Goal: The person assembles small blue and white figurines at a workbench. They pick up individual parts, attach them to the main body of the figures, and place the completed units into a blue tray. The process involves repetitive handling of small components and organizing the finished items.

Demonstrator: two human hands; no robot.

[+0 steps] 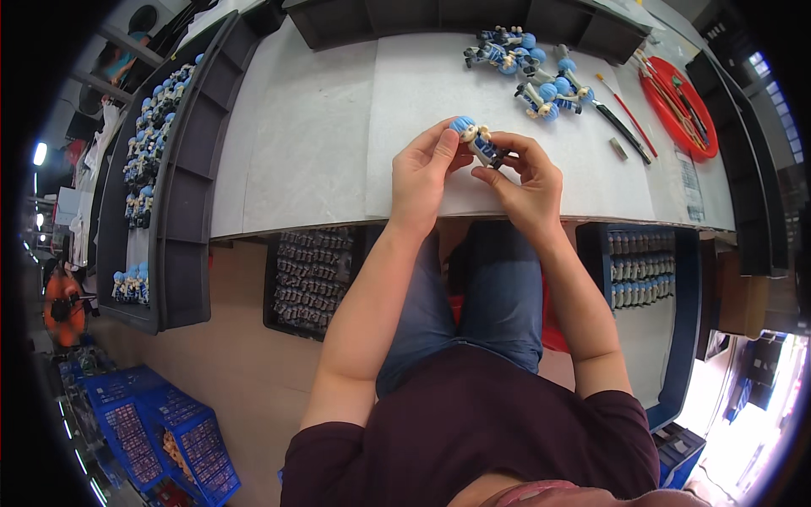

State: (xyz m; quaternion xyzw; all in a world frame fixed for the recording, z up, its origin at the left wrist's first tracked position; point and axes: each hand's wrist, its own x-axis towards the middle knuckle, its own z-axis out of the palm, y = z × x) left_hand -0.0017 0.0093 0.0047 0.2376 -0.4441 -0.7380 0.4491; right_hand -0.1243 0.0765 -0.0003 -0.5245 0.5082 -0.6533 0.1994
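A small figurine (481, 145) with light-blue hair and a blue-and-white outfit is held in both hands above the near part of the white-covered table (312, 135). My left hand (422, 169) pinches it at the head, thumb on the near side. The fingers of my right hand (530, 177) close around its dark feet. The figurine lies tilted, head to the upper left. Beyond my right hand, a loose pile of similar blue-haired figurines (549, 91) rests on the table.
Right of the pile lie a thin red-handled brush (629, 117), a black pen-like tool (623, 131) and a red oval tray (705, 135) holding tools. A grey crate (182, 203) with figurines stands at the left; another dark crate (363, 21) borders the far edge. Trays of small parts (312, 275) sit below the table.
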